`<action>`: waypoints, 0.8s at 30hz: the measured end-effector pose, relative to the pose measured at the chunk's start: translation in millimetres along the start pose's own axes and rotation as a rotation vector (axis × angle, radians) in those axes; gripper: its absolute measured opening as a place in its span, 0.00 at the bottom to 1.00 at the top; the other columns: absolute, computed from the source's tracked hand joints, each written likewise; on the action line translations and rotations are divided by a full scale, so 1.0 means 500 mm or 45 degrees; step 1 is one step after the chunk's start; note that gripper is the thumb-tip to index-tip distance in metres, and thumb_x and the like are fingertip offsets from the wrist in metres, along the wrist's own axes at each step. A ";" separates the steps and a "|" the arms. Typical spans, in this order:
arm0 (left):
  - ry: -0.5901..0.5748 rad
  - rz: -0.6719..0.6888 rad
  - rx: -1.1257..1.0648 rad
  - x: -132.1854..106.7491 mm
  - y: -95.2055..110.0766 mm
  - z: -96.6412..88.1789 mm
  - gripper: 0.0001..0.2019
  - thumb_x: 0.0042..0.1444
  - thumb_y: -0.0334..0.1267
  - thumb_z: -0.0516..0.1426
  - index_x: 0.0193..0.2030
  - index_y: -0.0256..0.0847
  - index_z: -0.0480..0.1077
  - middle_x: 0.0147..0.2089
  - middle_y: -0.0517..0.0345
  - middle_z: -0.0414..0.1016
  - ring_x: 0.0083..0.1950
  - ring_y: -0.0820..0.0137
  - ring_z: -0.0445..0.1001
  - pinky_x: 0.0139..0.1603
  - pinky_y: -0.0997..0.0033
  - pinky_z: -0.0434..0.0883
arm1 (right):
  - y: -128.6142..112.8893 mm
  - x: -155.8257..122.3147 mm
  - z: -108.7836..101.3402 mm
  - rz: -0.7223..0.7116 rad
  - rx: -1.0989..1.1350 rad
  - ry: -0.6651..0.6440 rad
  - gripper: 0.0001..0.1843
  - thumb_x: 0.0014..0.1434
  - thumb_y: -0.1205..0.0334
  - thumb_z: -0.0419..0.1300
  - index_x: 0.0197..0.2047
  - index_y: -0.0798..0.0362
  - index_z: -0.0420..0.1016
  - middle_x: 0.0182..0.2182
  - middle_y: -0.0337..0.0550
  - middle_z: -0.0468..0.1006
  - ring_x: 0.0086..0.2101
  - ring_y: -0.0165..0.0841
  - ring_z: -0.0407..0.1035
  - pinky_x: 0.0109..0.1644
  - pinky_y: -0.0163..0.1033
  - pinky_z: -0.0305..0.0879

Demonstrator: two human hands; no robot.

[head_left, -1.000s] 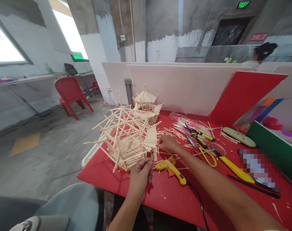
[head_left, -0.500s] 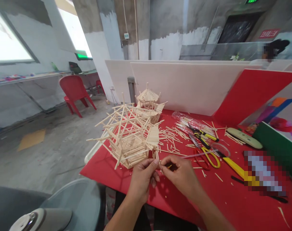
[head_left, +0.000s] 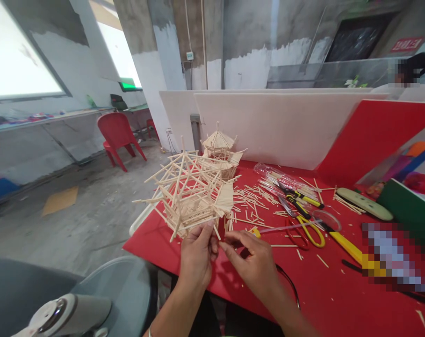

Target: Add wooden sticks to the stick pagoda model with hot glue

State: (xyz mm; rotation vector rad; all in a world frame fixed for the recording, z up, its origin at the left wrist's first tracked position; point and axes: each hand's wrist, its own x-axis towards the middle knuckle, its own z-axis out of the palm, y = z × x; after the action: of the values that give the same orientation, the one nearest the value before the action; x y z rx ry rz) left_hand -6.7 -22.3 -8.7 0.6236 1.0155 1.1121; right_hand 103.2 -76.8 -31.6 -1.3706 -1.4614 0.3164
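Observation:
My left hand (head_left: 197, 250) is closed, thumb and forefinger pinching a short wooden stick (head_left: 217, 232) by the near edge of an open stick pavilion model (head_left: 189, 196). Just right of it is my right hand (head_left: 251, 256), with thumb and forefinger brought together close to the left fingertips. A glue gun (head_left: 255, 232) seems to be tucked in that hand, mostly covered by the fingers. Its yellow back end shows above the knuckles, with a clear glue stick (head_left: 285, 226) poking out rightward. Behind stands a second model with a finished-looking cone roof (head_left: 218, 140).
Loose sticks (head_left: 249, 196) lie on the red tabletop (head_left: 324, 299). To the right are pliers (head_left: 298, 201), yellow-and-red-handled scissors (head_left: 312, 231), a yellow tool (head_left: 352, 248) and a green board (head_left: 408, 210). White panels (head_left: 268, 128) rise behind. A bottle (head_left: 75, 311) rests on a stool (head_left: 124, 290).
Both hands have shifted left and slightly toward me, and a gap shows between their fingertips. More of the glue gun's yellow end and a black cord show now. The view has turned slightly left.

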 end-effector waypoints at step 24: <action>0.046 0.201 0.213 0.032 0.009 -0.011 0.17 0.44 0.48 0.65 0.34 0.38 0.70 0.13 0.67 0.67 0.09 0.80 0.57 0.10 0.83 0.50 | 0.046 0.058 0.044 0.243 0.056 0.250 0.10 0.58 0.52 0.62 0.34 0.50 0.76 0.29 0.36 0.79 0.29 0.30 0.72 0.34 0.34 0.65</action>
State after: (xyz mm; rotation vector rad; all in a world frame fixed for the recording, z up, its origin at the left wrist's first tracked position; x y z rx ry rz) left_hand -12.0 -6.2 -12.7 0.8321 1.1127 1.1874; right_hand 105.0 -35.5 -43.9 -1.4659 -1.1597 0.3239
